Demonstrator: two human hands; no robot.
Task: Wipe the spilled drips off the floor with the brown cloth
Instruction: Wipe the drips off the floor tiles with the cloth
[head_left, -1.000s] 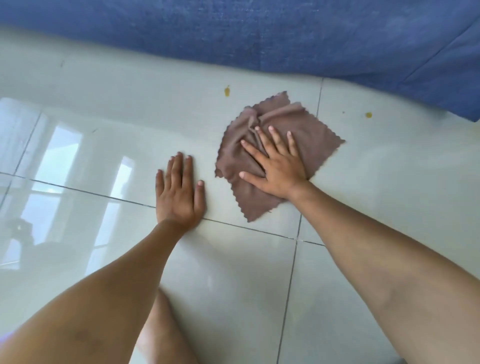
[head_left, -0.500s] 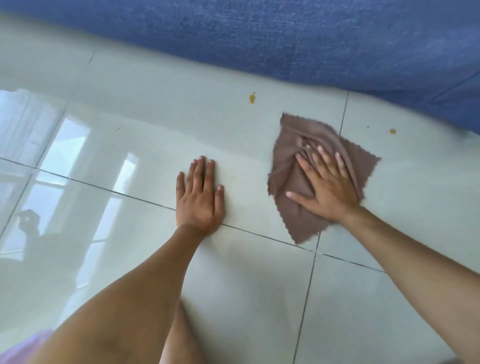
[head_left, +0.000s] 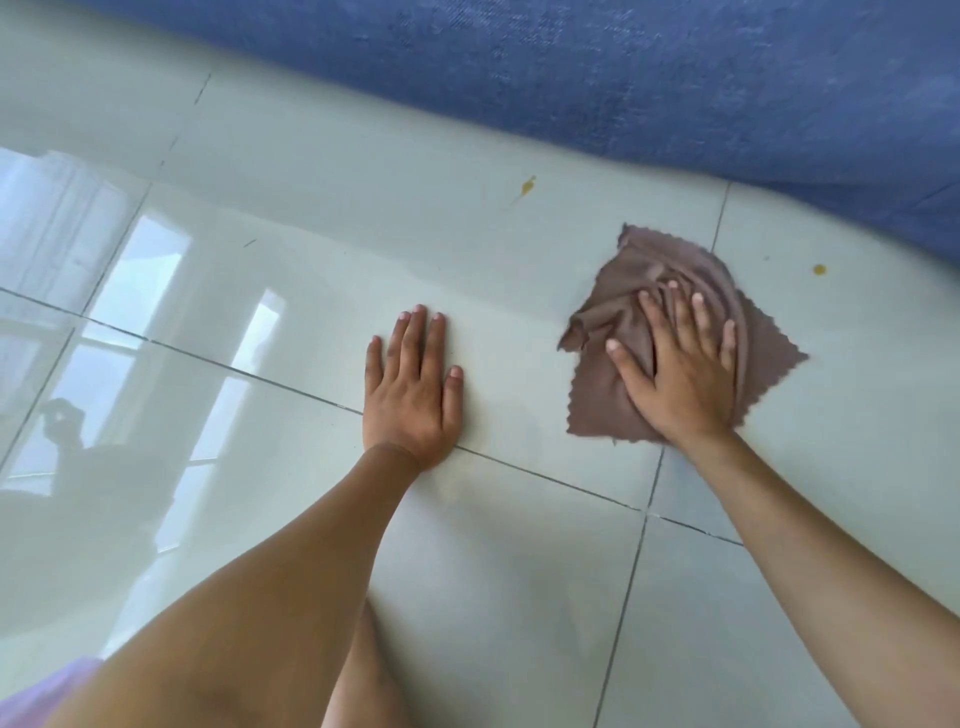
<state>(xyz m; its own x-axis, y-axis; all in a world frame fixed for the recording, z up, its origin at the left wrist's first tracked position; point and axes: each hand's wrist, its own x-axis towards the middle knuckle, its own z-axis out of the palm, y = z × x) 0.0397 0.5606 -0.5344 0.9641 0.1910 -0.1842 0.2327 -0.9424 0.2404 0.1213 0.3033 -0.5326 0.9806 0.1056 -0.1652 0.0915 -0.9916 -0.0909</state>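
The brown cloth (head_left: 602, 384) lies rumpled on the pale tiled floor (head_left: 322, 249), across a grout line. My right hand (head_left: 680, 374) presses flat on it, fingers spread and bunching the fabric. One yellow drip (head_left: 527, 185) sits on the floor up and to the left of the cloth. A second small yellow drip (head_left: 819, 268) lies to the cloth's upper right. My left hand (head_left: 413, 395) rests palm-down on the bare tile to the left of the cloth, holding nothing.
A blue fabric-covered edge (head_left: 623, 78) runs along the top of the view, just beyond the drips. The glossy tiles reflect a window at the left. My knee (head_left: 358, 675) shows at the bottom between my forearms.
My right hand has slid the cloth to the right, away from the left drip and nearer the right drip; the cloth has bunched more. My left hand stays planted.
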